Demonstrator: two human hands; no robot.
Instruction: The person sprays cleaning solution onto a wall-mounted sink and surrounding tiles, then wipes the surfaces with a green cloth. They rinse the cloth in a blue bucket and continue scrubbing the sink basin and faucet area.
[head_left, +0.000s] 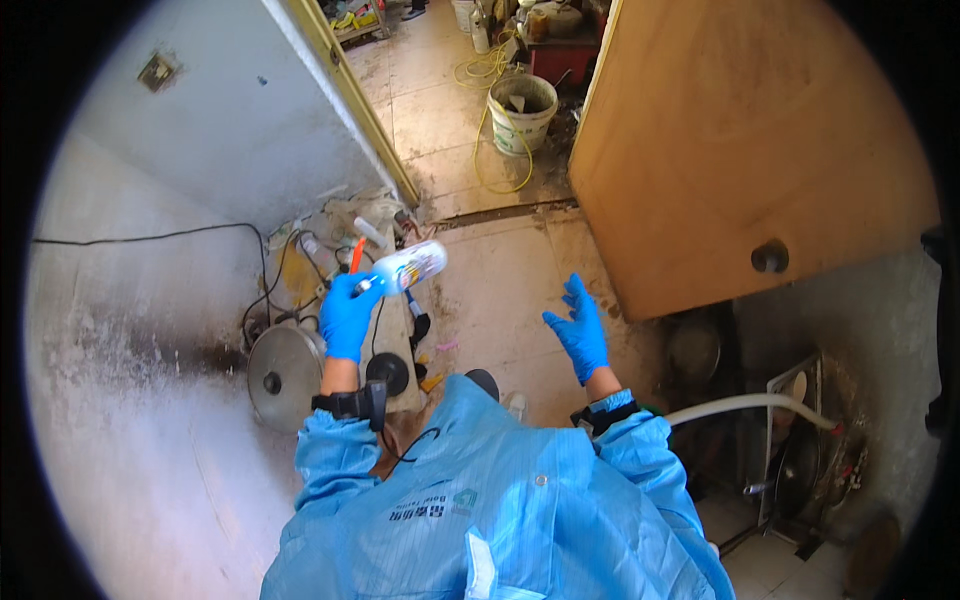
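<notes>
My left hand (347, 316), in a blue glove, grips a white plastic spray bottle (416, 267) by its neck end, the labelled body pointing up and to the right. An orange-red piece (358, 255) shows just above the fingers; whether it belongs to the bottle I cannot tell. My right hand (581, 330), also gloved in blue, is held over the tiled floor with its fingers apart and nothing in it. Below and left of my left hand is a round metal pot lid (279, 377) with a black knob. A low, cluttered bench (394, 322) lies beneath the left hand.
A wooden door (712, 150) stands ajar at the right. Beyond the doorway are a dirty white bucket (523, 112) and a yellow cord (480, 176). Black cables (262, 255) hang at the left wall. Lower right, a pale hose (735, 401) runs past pans and a rack.
</notes>
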